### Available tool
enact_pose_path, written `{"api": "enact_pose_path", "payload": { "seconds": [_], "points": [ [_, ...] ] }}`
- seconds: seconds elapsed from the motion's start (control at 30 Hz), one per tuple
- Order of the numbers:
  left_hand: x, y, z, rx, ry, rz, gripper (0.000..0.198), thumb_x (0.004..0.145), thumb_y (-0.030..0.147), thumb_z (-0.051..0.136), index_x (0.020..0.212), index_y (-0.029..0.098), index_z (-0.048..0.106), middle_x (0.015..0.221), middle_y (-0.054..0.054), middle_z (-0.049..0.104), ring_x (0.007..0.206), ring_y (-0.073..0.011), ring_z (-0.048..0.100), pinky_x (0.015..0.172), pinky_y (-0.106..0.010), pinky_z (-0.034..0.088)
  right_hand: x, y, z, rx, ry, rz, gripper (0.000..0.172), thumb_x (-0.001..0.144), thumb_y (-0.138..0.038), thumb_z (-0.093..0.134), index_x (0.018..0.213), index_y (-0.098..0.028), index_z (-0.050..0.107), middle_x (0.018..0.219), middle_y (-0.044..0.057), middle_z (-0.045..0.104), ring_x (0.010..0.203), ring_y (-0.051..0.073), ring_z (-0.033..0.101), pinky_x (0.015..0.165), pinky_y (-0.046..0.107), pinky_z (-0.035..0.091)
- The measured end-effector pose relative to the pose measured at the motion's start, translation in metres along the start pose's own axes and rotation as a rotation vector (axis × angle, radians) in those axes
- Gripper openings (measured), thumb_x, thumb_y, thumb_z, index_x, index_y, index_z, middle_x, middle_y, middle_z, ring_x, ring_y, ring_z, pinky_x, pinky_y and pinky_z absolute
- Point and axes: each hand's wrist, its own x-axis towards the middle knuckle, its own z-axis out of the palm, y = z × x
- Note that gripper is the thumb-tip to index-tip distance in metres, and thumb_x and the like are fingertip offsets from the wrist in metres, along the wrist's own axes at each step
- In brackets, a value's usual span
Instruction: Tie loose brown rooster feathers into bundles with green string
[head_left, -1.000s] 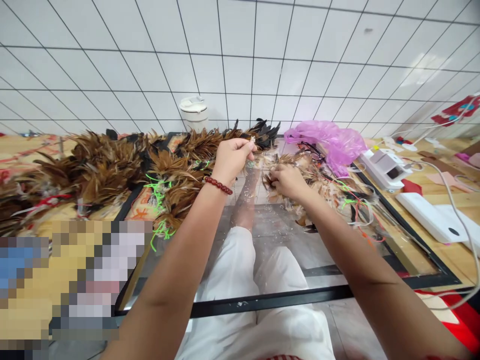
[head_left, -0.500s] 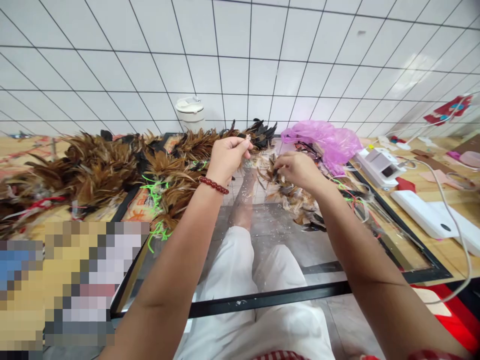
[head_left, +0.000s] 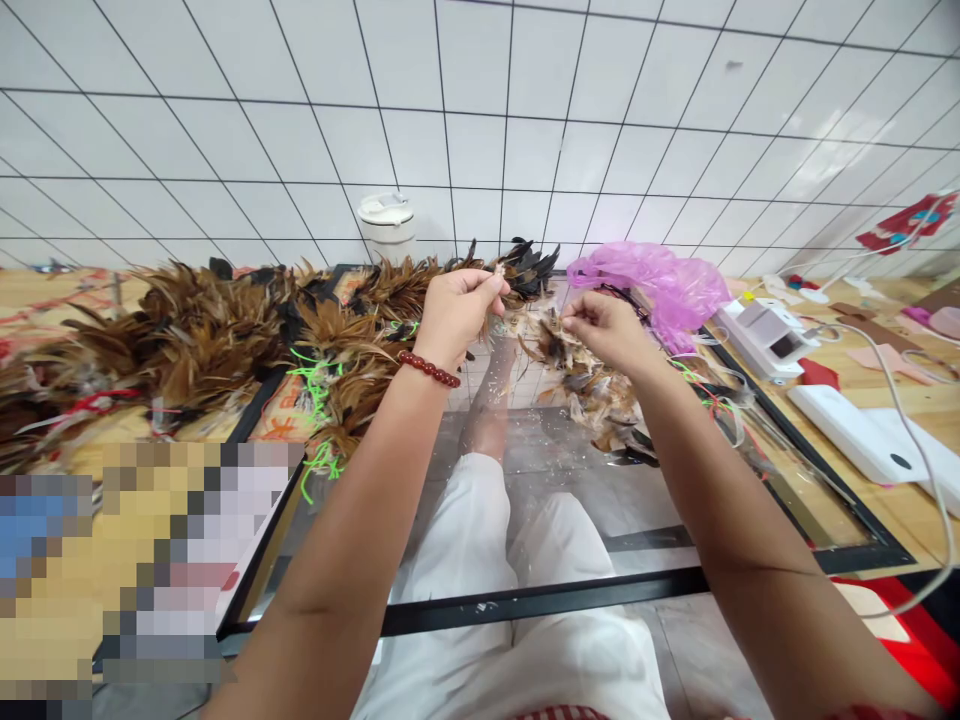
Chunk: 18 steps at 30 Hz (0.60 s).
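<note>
My left hand (head_left: pixel 461 312), with a dark red bead bracelet (head_left: pixel 429 370) at its wrist, is raised over the glass with thumb and forefinger pinched. Pale quill ends of a small bunch of feathers (head_left: pixel 499 270) stick up from its fingertips. To the right, my right hand (head_left: pixel 606 325) has its fingers closed together above a loose heap of brown and cream feathers (head_left: pixel 592 390). Whether a feather sits in those fingertips is too small to make out. Bundled brown feathers (head_left: pixel 356 395) with bright green ties (head_left: pixel 319 390) lie left of my left hand.
A black-framed glass panel (head_left: pixel 540 592) spans my lap, dotted with white bits. More feather bundles (head_left: pixel 195 325) lie at left. Behind stand a white lidded container (head_left: pixel 388 235) and a pink plastic bag (head_left: pixel 660 285). White devices (head_left: pixel 847 435) and a cable lie at right.
My right hand has lifted slightly away from the feather heap, to the right. My left hand keeps its pinch in nearly the same place. The view has shifted slightly.
</note>
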Motion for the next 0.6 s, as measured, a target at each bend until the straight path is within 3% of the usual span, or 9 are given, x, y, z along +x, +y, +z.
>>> {"api": "enact_pose_path", "payload": {
  "seconds": [0.07,0.17,0.3,0.43,0.5,0.6],
  "points": [
    [0.001,0.000,-0.001,-0.003,-0.001,-0.005,0.018,0.076,0.024,0.066,0.062,0.013,0.065,0.051,-0.001,0.059,0.051,-0.0082,0.051,0.054,-0.020,0.039,0.001,0.005,-0.011,-0.034,-0.041,0.043,0.012,0.077,-0.021,0.060,0.084,-0.015,0.068,0.072,0.004,0.066,0.064,0.015,0.056,0.064,0.027,0.041],
    [0.001,-0.001,-0.002,-0.008,-0.002,0.017,0.018,0.077,0.025,0.066,0.062,0.013,0.066,0.051,-0.001,0.060,0.051,-0.0080,0.051,0.054,-0.020,0.040,-0.001,0.009,-0.014,-0.305,-0.111,0.012,0.020,0.072,-0.014,0.062,0.089,-0.016,0.072,0.083,0.006,0.069,0.076,0.019,0.059,0.071,0.030,0.041],
    [0.000,0.001,-0.002,-0.031,-0.008,0.023,0.017,0.076,0.025,0.067,0.063,0.014,0.067,0.052,-0.001,0.060,0.051,-0.0083,0.052,0.054,-0.020,0.040,-0.006,0.006,0.009,-0.524,-0.142,-0.167,0.034,0.080,-0.009,0.050,0.100,-0.022,0.074,0.102,0.009,0.066,0.091,0.021,0.058,0.078,0.032,0.040],
    [-0.001,0.003,-0.001,-0.044,-0.010,0.007,0.017,0.076,0.023,0.066,0.061,0.014,0.067,0.051,-0.001,0.060,0.051,-0.0084,0.051,0.054,-0.020,0.040,-0.009,0.010,0.029,-0.644,-0.242,-0.295,0.031,0.083,-0.010,0.048,0.091,-0.020,0.077,0.100,0.014,0.063,0.100,0.028,0.054,0.082,0.038,0.039],
    [-0.002,0.000,0.001,-0.044,-0.011,0.026,0.015,0.075,0.022,0.067,0.062,0.015,0.068,0.052,-0.001,0.061,0.051,-0.0087,0.051,0.054,-0.020,0.039,-0.007,0.013,0.029,-0.596,-0.165,-0.272,0.028,0.083,-0.011,0.050,0.087,-0.019,0.077,0.103,0.014,0.064,0.102,0.028,0.054,0.085,0.040,0.040],
    [-0.001,-0.008,0.004,-0.055,-0.015,0.022,0.014,0.074,0.024,0.069,0.063,0.015,0.070,0.054,-0.002,0.062,0.051,-0.0086,0.051,0.054,-0.020,0.038,-0.001,0.012,0.023,-0.281,-0.001,-0.184,0.024,0.080,-0.014,0.054,0.089,-0.019,0.076,0.101,0.009,0.069,0.096,0.024,0.060,0.087,0.037,0.044]
  ]
}}
